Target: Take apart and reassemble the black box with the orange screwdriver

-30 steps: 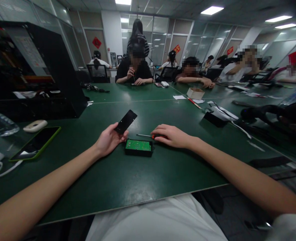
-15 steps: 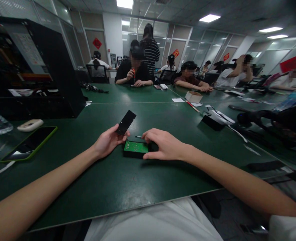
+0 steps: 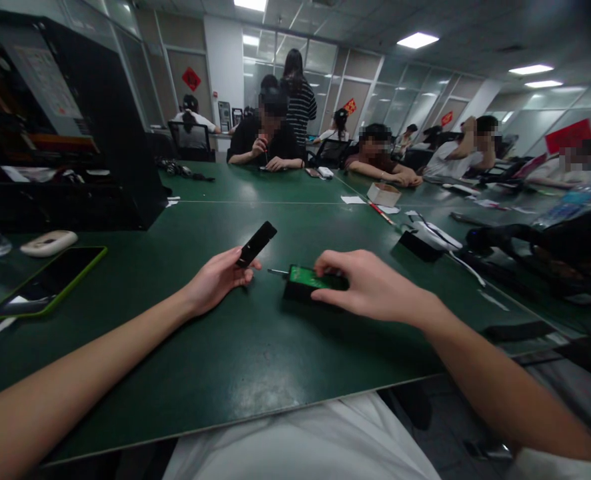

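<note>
Between the thumb and fingers of my left hand (image 3: 220,279) is a flat black cover plate (image 3: 258,243), tilted up above the table. My right hand (image 3: 363,285) grips a black box with a green circuit board (image 3: 303,277) inside, its thumb on the near side and its fingers over the far side. The hand hides the box's right part. A thin metal shaft (image 3: 277,271), perhaps of a screwdriver, shows just left of the box's far corner; its other end is hidden behind the box.
On the green table (image 3: 215,373) lie a phone (image 3: 48,283) and a pale oval case (image 3: 49,244) at left, beside a black computer case (image 3: 110,133). A white power strip (image 3: 433,233) with cables and a small box (image 3: 383,194) are at right. Several people sit opposite.
My right hand has moved the black box to the right, away from my left hand. More of the metal shaft shows. The cover plate in my left hand has turned more edge-on.
</note>
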`<state>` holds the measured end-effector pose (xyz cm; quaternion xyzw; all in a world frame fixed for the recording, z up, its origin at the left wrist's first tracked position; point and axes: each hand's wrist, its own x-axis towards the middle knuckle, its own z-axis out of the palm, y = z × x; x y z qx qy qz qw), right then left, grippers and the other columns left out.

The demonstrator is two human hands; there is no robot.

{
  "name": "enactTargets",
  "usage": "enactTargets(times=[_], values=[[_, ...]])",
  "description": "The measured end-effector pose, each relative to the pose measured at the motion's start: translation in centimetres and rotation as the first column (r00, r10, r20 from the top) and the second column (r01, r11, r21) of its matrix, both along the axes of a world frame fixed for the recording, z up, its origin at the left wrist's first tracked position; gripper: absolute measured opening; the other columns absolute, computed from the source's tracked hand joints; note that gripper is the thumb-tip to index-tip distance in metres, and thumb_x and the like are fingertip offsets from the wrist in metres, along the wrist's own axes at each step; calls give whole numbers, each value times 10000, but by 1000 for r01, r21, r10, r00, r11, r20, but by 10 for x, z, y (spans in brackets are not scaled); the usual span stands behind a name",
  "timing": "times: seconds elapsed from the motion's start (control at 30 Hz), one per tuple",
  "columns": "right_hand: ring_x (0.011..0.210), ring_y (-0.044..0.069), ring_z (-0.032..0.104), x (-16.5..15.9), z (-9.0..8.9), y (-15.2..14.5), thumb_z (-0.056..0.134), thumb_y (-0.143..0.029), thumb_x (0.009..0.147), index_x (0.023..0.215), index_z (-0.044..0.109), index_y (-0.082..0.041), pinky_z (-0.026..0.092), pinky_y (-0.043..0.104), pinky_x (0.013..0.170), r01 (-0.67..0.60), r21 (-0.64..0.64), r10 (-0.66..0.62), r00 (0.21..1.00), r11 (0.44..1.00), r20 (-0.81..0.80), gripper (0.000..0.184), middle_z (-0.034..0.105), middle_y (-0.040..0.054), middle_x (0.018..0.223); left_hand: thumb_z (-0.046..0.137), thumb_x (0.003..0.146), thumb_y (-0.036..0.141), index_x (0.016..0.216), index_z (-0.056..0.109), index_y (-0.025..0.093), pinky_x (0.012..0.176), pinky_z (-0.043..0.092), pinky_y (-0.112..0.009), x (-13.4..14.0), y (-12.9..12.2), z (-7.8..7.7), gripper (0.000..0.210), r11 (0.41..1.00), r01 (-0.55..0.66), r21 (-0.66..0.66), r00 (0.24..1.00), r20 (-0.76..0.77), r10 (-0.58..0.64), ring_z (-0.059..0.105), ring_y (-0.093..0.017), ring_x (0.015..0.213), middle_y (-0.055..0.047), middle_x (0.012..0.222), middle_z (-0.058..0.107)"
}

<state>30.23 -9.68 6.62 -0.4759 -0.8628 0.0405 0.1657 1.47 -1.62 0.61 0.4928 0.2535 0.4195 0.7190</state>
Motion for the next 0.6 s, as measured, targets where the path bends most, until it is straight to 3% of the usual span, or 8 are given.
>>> enactTargets(times=[0.07, 0.13, 0.2, 0.23, 0.3, 0.33, 0.4, 0.6], values=[[721, 192, 632, 44, 11, -8, 669, -566, 868, 958, 642, -230, 411, 289, 637, 201, 30, -201, 980, 979, -17, 349, 702, 31, 860, 763, 879, 302, 1064, 728, 108, 665, 529, -255, 1, -1, 1, 270, 1000, -4, -18, 1000, -18, 4, 630, -156, 730, -109, 960, 707], [691, 207, 619, 92, 19, -15, 682, -585, 831, 923, 657, -235, 402, 304, 626, 468, 49, -470, 882, 882, 41, 363, 697, 38, 815, 801, 839, 203, 1147, 730, 121, 681, 537, -238, 2, -2, 1, 326, 999, -9, -43, 998, -64, 6, 645, -139, 734, -89, 955, 706], [695, 231, 613, 137, 23, -22, 694, -556, 824, 902, 669, -240, 385, 325, 628, 747, 54, -743, 647, 663, 172, 327, 694, 55, 775, 813, 802, 105, 1209, 721, 124, 686, 540, -222, 2, -2, 0, 418, 999, -7, -50, 991, -137, 0, 653, -124, 724, -72, 918, 706], [721, 250, 613, 156, 24, -25, 685, -560, 830, 919, 679, -247, 381, 338, 636, 831, 61, -818, 527, 553, 230, 326, 698, 71, 787, 808, 795, 72, 1223, 718, 119, 686, 542, -218, 3, -2, 0, 440, 999, -1, -47, 985, -173, -7, 657, -121, 719, -68, 894, 707], [768, 287, 617, 188, 22, -31, 654, -580, 846, 943, 696, -255, 381, 365, 649, 929, 46, -887, 334, 367, 319, 342, 714, 112, 852, 786, 805, 45, 1240, 710, 112, 684, 553, -220, 3, -1, -2, 447, 999, 13, -42, 976, -216, -21, 673, -128, 717, -70, 855, 715], [786, 297, 621, 200, 20, -33, 644, -583, 851, 948, 702, -254, 388, 374, 658, 945, 32, -895, 296, 325, 334, 348, 720, 127, 890, 771, 818, 42, 1243, 707, 108, 691, 563, -223, 4, -1, -2, 436, 999, 18, -42, 975, -221, -26, 686, -136, 726, -77, 855, 723], [793, 300, 630, 219, 14, -36, 647, -572, 844, 911, 707, -248, 406, 384, 675, 953, -9, -900, 288, 302, 328, 336, 725, 138, 917, 736, 849, 42, 1250, 702, 110, 719, 587, -231, 4, -1, -2, 408, 998, 28, -49, 976, -217, -38, 718, -151, 754, -86, 874, 734], [757, 304, 656, 257, -13, -26, 656, -589, 788, 831, 699, -240, 435, 387, 681, 910, -58, -870, 409, 410, 274, 355, 722, 131, 823, 648, 904, 22, 1267, 687, 125, 758, 623, -228, 6, -2, -1, 380, 996, 11, -85, 978, -208, -29, 776, -187, 832, -74, 892, 722]])
